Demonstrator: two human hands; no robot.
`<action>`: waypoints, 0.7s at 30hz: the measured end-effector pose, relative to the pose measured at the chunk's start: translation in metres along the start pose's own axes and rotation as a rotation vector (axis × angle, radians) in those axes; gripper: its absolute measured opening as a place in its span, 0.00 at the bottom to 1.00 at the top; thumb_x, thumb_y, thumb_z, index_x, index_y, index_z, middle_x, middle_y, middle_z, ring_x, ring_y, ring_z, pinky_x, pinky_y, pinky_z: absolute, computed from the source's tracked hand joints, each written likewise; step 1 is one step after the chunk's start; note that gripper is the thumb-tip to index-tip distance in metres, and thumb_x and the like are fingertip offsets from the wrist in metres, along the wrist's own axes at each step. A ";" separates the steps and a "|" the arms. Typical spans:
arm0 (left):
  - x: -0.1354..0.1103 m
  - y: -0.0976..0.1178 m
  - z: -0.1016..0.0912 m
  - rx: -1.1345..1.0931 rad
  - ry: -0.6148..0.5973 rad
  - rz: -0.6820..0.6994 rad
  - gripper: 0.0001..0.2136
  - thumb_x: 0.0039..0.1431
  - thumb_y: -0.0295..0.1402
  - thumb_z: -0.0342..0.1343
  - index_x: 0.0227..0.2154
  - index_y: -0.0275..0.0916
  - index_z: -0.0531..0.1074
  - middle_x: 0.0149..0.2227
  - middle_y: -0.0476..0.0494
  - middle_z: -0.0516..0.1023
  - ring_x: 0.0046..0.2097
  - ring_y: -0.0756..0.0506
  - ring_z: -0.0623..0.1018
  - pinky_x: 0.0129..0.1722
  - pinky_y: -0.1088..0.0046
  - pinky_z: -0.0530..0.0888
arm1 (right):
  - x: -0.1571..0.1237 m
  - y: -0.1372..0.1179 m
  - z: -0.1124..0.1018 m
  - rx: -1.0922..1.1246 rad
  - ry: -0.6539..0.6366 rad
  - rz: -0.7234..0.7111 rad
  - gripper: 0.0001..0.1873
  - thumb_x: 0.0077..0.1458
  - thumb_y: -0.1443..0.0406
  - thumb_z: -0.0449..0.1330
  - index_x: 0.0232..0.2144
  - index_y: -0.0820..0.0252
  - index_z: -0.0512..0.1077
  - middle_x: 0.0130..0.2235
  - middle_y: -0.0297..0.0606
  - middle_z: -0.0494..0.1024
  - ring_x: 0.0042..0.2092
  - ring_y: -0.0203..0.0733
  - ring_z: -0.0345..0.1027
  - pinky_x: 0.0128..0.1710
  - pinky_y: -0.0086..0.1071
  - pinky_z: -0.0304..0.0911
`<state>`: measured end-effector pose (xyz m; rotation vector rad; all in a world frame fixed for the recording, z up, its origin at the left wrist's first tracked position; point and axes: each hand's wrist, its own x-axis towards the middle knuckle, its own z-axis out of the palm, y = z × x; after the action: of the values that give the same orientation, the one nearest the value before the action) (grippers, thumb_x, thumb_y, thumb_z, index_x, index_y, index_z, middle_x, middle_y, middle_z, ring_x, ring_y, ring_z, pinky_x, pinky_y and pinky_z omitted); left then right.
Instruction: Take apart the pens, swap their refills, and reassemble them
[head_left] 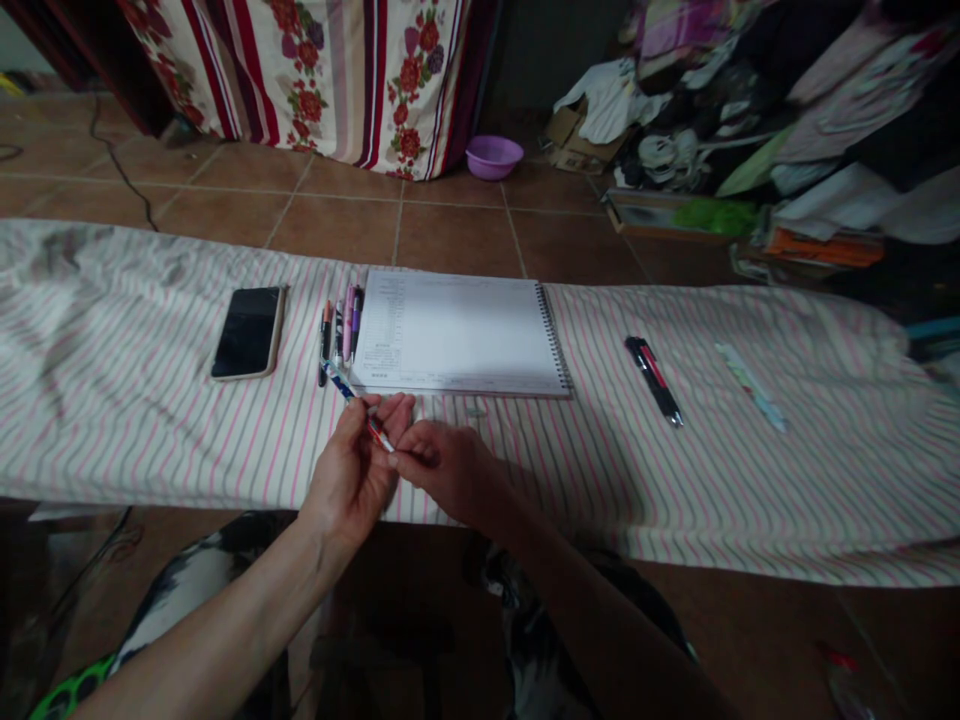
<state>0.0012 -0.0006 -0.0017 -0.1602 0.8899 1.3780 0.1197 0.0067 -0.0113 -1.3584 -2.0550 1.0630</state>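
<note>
Blue and white, the pen [339, 381] slants just below the frame's centre-left, its lower end red with a pale tip. The left hand [360, 462] is partly open, palm turned up, its thumb pressing the pen against the fingers. The right hand [452, 467] is mostly curled, thumb and forefinger apparently pinched at the pale tip; the exact grip is too blurred to tell.

Work on this pen looks under way rather than finished: both hands are on it, and it is not set down. Whether any part is loose I cannot tell. Other pens [349, 322] lie side by side, left of the spiral notebook [469, 335], whose broad middle shows no writing. Black-and-red [655, 382] and pale [751, 387] writing tools lie apart at centre-right on the striped cloth [180, 430], untouched.
</note>
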 end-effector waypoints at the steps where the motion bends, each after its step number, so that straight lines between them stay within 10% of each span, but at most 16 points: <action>1: -0.001 0.000 0.001 0.003 0.005 -0.005 0.11 0.63 0.29 0.42 0.30 0.34 0.68 0.35 0.39 0.75 0.38 0.49 0.77 0.34 0.75 0.77 | 0.000 0.000 0.000 -0.003 0.001 -0.007 0.10 0.51 0.60 0.59 0.24 0.60 0.71 0.20 0.29 0.71 0.22 0.30 0.61 0.23 0.24 0.51; 21: 0.005 0.035 -0.013 0.104 0.097 0.201 0.09 0.60 0.30 0.49 0.30 0.35 0.73 0.28 0.46 0.73 0.31 0.51 0.75 0.35 0.75 0.76 | -0.006 0.010 -0.014 -0.021 0.022 0.029 0.05 0.51 0.64 0.57 0.26 0.59 0.71 0.22 0.30 0.73 0.24 0.31 0.65 0.25 0.24 0.54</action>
<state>-0.0363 0.0040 0.0007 -0.0589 1.0793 1.5158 0.1381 0.0087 -0.0105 -1.4084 -2.0420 1.0372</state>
